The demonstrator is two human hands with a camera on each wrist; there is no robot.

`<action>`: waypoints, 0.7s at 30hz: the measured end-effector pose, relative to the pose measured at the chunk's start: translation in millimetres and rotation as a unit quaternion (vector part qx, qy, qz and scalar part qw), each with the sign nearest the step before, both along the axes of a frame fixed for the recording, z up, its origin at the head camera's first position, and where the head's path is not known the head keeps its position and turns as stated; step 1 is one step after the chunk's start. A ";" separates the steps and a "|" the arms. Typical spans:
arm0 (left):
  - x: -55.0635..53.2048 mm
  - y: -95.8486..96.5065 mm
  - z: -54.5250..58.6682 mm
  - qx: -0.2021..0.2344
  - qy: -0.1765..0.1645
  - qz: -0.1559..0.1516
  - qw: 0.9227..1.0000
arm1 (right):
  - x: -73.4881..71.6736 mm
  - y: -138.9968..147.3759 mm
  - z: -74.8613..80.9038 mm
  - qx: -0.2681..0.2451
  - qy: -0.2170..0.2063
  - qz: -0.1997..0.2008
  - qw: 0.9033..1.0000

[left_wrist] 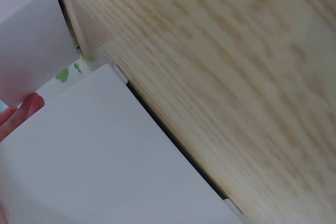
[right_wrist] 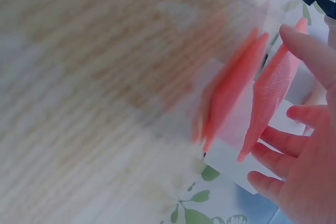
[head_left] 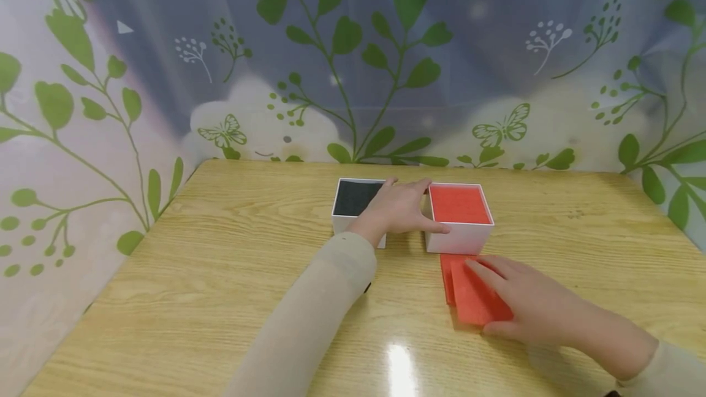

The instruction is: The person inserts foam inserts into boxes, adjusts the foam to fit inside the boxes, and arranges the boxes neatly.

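Two white boxes stand side by side, one holding dark cloth [head_left: 353, 198], the other red cloth [head_left: 459, 204]. My left hand [head_left: 398, 208] spans the gap between them. Its thumb lies on the front wall of the red-filled box [head_left: 460, 239], and a finger is at that box's back left corner. In the left wrist view, fingertips [left_wrist: 29, 107] show behind the near white wall [left_wrist: 100, 156]. My right hand [head_left: 537, 299] holds a folded red cloth [head_left: 474, 296] between thumb and fingers. Another folded red cloth [right_wrist: 233, 93] lies beside it, before the box.
The boxes stand toward the back of a wooden table [head_left: 231, 262]. A curtain [head_left: 485, 78] with leaves and butterflies hangs behind the table. A small dark object [head_left: 368, 287] shows at the edge of my left sleeve.
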State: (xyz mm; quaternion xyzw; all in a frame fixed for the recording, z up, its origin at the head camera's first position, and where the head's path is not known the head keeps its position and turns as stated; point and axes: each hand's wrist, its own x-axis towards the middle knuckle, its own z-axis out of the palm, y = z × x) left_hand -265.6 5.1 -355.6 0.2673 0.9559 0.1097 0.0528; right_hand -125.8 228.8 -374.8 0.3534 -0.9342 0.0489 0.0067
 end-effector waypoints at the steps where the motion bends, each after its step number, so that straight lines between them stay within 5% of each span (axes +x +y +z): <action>1: -0.1 0.0 -0.1 0.000 0.001 -0.001 1.000 | -0.2 0.0 1.4 -0.001 0.000 -0.002 1.000; 21: -1.8 0.5 -1.7 -0.004 0.002 0.000 1.000 | -10.1 -2.9 28.0 -0.018 0.018 0.011 1.000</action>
